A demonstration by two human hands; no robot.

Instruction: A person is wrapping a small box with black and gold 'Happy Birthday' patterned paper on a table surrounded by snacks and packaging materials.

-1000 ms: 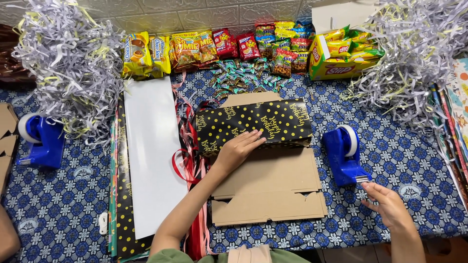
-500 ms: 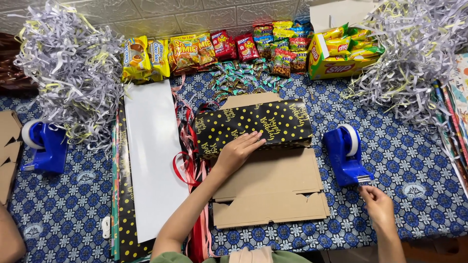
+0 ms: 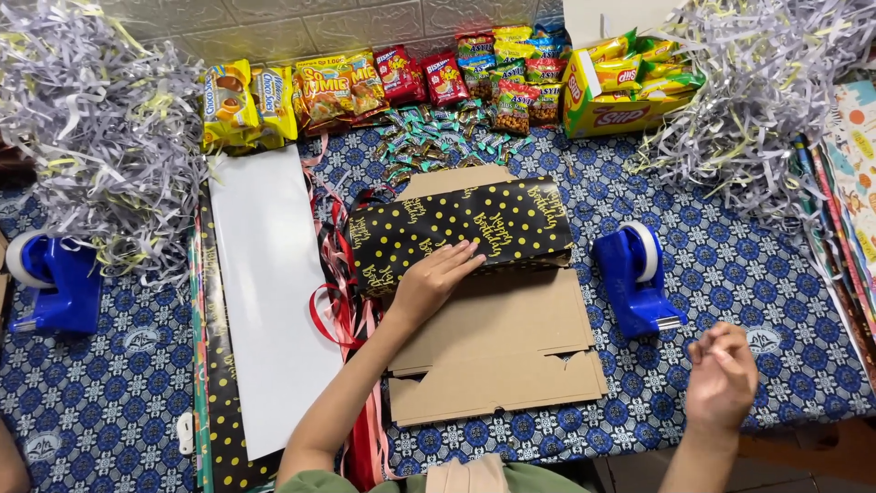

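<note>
left hand [image 3: 436, 281] lies flat, fingers spread, pressing the near edge of the black wrapping paper with gold dots [image 3: 461, 230] down against the flattened cardboard box [image 3: 497, 342]. the wrapped portion sits on the far half of the box, its long axis running left to right; bare cardboard shows on the near half. right hand [image 3: 721, 374] is raised off the table at the near right, fingertips drawn together as if pinching something small; whether it holds a strip of tape cannot be told. it touches nothing else. the blue tape dispenser [image 3: 636, 278] stands just to the far left of the right hand, between that hand and the box, its cutter end pointing near. the paper edge under the left hand lies to the left and slightly far of the right hand, well apart, past the dispenser; the left hand is the one on the paper. a second blue dispenser [image 3: 53, 281] stands at the far left, well clear. white sheet [image 3: 269, 292] and red ribbons [image 3: 339, 301] lie left of the box; snack packets [image 3: 383, 82] line the far edge; shredded paper [image 3: 91, 137] is piled at both far corners.
</note>
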